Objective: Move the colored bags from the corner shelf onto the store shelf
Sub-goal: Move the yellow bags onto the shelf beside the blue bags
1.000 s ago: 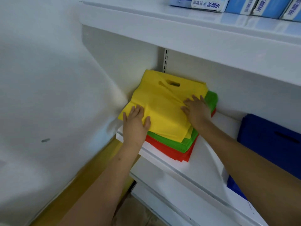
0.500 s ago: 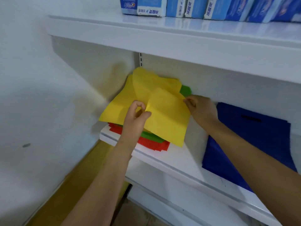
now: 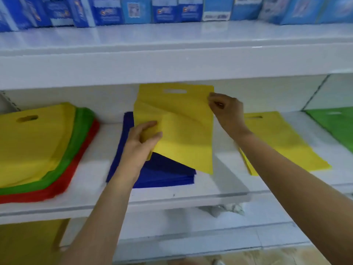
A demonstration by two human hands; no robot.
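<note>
Hands hold one flat yellow fabric bag (image 3: 179, 127) above a blue bag pile (image 3: 164, 173): left hand (image 3: 141, 142) pinches its lower left edge, right hand (image 3: 225, 109) its upper right corner. Yellow-green-red stack (image 3: 44, 150) lies left, another yellow bag (image 3: 282, 142) right, on the white shelf (image 3: 219, 188).

Yellow bag (image 3: 179, 127) lifted off stack, now over blue bags (image 3: 162, 173).

Yellow bag (image 3: 183, 129) held up mid-frame, over the store shelf (image 3: 172, 196)

It is a flat yellow bag with a cut-out handle slot at its top, upright and creased, its lower corner hanging over the blue bags (image 3: 162, 173); at the left edge lies the stack of yellow, green and red bags (image 3: 38, 150); right of centre another yellow bag (image 3: 280, 142) lies flat; far right, a green bag (image 3: 336, 125).
</note>
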